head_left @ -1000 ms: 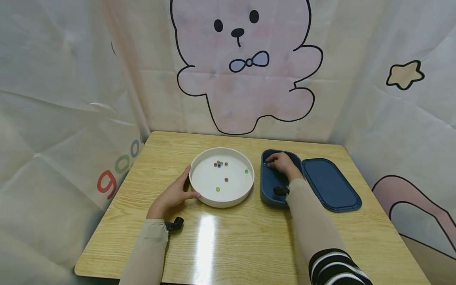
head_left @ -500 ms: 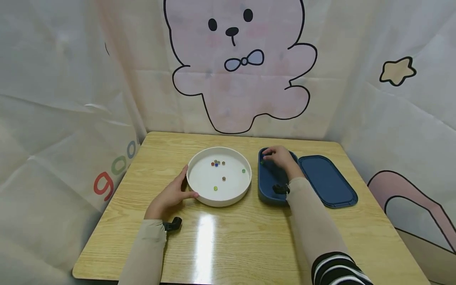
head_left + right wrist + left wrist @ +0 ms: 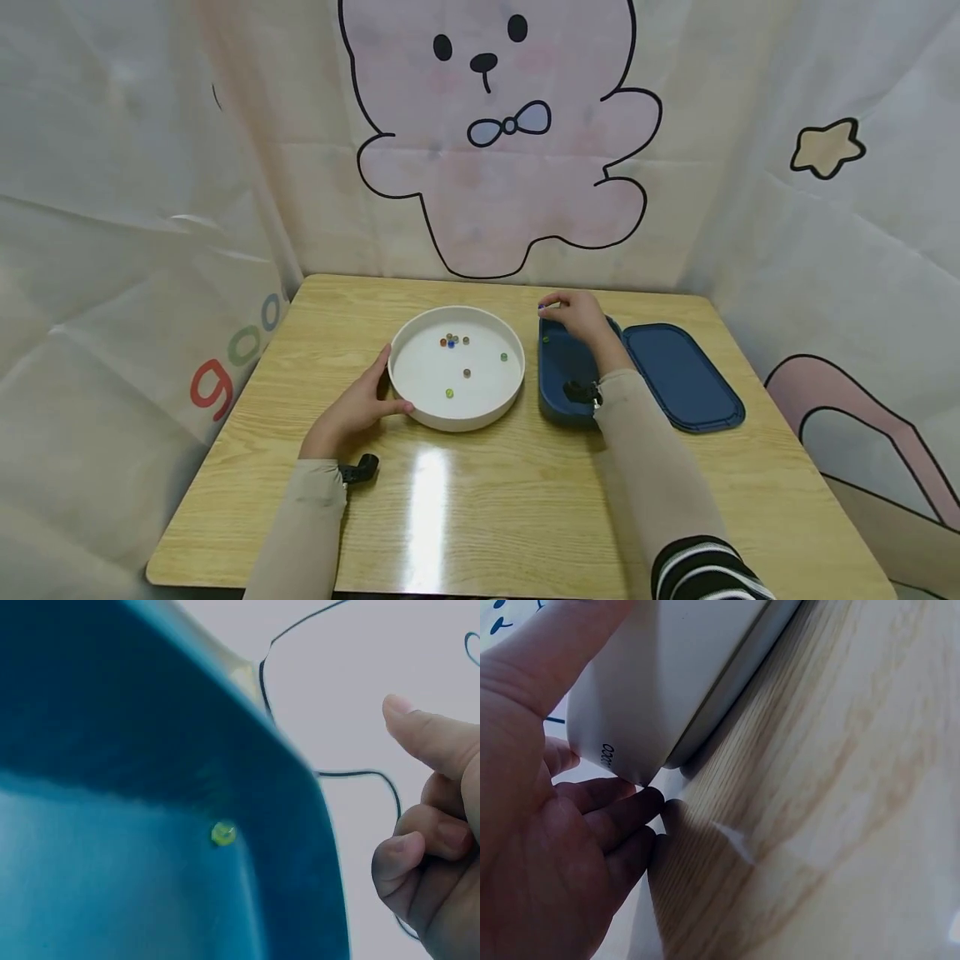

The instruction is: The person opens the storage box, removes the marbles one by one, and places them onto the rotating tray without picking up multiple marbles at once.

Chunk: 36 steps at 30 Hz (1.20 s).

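My left hand [image 3: 352, 414] holds the round white dish [image 3: 416, 408] at its left side, thumb on the front wall. In the left wrist view, the fingertips [image 3: 651, 801] curl in at the bottom edge of the dish. Several small glass marbles [image 3: 449, 393] in mixed colours lie scattered in it. My right hand [image 3: 585, 321] is raised at the far left corner of the blue box [image 3: 558, 367], pinching a small blue marble [image 3: 542, 307]; the right wrist view does not show this marble. One yellow-green marble [image 3: 223, 833] lies in the box's corner.
The box's blue lid [image 3: 684, 377] lies flat on the wooden table [image 3: 480, 517], against the right side of the box. Behind the table hangs a curtain [image 3: 502, 192] printed with a cartoon bear, and more printed curtain flanks both sides.
My right hand has risen from inside the blue box to above its far left corner, the blue marble at its fingertips. The left hand keeps its place on the dish.
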{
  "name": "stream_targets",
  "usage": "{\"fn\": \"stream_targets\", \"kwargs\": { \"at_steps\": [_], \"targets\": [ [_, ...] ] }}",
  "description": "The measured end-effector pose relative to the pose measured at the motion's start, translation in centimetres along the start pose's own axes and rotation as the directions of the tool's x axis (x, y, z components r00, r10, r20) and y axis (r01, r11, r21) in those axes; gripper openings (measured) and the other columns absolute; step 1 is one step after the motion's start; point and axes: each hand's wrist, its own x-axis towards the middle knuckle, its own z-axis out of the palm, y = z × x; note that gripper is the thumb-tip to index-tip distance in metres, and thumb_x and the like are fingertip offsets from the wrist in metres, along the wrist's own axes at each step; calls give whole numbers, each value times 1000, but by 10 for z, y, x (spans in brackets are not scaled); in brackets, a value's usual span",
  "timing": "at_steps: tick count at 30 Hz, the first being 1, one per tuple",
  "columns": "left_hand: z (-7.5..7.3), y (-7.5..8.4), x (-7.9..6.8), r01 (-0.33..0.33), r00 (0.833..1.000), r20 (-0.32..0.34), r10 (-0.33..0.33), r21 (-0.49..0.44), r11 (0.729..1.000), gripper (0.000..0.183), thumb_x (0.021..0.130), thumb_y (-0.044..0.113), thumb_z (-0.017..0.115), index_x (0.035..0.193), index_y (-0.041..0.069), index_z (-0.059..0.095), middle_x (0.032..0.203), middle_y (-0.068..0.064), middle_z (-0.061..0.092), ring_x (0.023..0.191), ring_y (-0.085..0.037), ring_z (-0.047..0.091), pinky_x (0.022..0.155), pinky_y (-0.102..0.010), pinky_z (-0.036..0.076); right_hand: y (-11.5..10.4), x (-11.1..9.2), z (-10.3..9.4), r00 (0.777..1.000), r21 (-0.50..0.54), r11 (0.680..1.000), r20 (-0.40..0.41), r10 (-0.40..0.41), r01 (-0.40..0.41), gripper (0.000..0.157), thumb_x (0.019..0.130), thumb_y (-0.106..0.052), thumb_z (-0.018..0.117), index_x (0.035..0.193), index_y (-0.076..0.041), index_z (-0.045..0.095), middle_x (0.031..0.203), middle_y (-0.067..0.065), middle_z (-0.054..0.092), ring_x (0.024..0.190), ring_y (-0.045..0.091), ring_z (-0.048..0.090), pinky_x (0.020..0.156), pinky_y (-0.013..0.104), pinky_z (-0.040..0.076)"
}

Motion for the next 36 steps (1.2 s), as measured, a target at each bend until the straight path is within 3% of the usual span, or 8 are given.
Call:
{"fn": "stream_targets", "kwargs": {
  "at_steps": [6, 20, 24, 27, 31, 36],
  "targets": [
    [-2, -1, -1, -2, 1000, -5, 1, -6, 1000, 127, 81, 48, 85, 165, 29, -9, 173, -1, 0, 159, -24, 4, 127, -52, 12, -20, 5, 6, 1000, 21, 999, 3, -31, 31, 26, 95, -36, 75, 113, -16, 78, 65, 0, 43, 57, 18, 38, 53, 31, 35],
    [-2, -1, -1, -16, 1000, 1, 16, -35, 999, 128, 81, 45, 86, 166, 23, -7, 173, -5, 0, 159, -27, 4, 127, -54, 12, -50, 15, 39, 993, -7, 999, 109, -50, 51, 25, 93, -37, 77, 110, -19, 78, 65, 1, 41, 54, 17, 35, 50, 30, 34],
    [-4, 1, -2, -9, 1000, 1, 9, -38, 999, 128, 82, 41, 87, 166, 20, -7, 173, -7, 0, 159, -29, 4, 126, -56, 11, -56, 19, 51, 990, -31, 998, 129, -50, 55, 17, 93, -31, 78, 106, -20, 78, 68, 2, 44, 59, 19, 39, 53, 31, 34],
    [-5, 1, -2, 7, 1000, 1, -7, -20, 1000, 129, 80, 47, 86, 165, 26, -8, 173, -4, 0, 159, -27, 3, 127, -55, 10, -60, 20, 60, 988, -45, 998, 149, -47, 54, 14, 93, -27, 78, 105, -21, 78, 73, 4, 48, 67, 21, 43, 58, 33, 37],
    [-5, -1, -2, 17, 1000, 3, -17, -14, 1000, 130, 77, 58, 84, 164, 33, -9, 173, 1, -2, 159, -22, 1, 128, -52, 10, -66, 22, 70, 981, -53, 996, 180, -67, 77, 20, 93, -24, 78, 111, -15, 78, 79, 5, 52, 75, 22, 47, 64, 34, 39],
    [-4, -4, 0, 9, 1000, 3, -9, -41, 999, 129, 77, 58, 84, 164, 35, -9, 172, 3, -2, 159, -20, 1, 128, -50, 10, -73, 27, 82, 968, -70, 992, 236, -87, 107, 24, 94, -21, 77, 116, -12, 78, 89, 5, 60, 83, 23, 50, 70, 36, 43]
  ]
}}
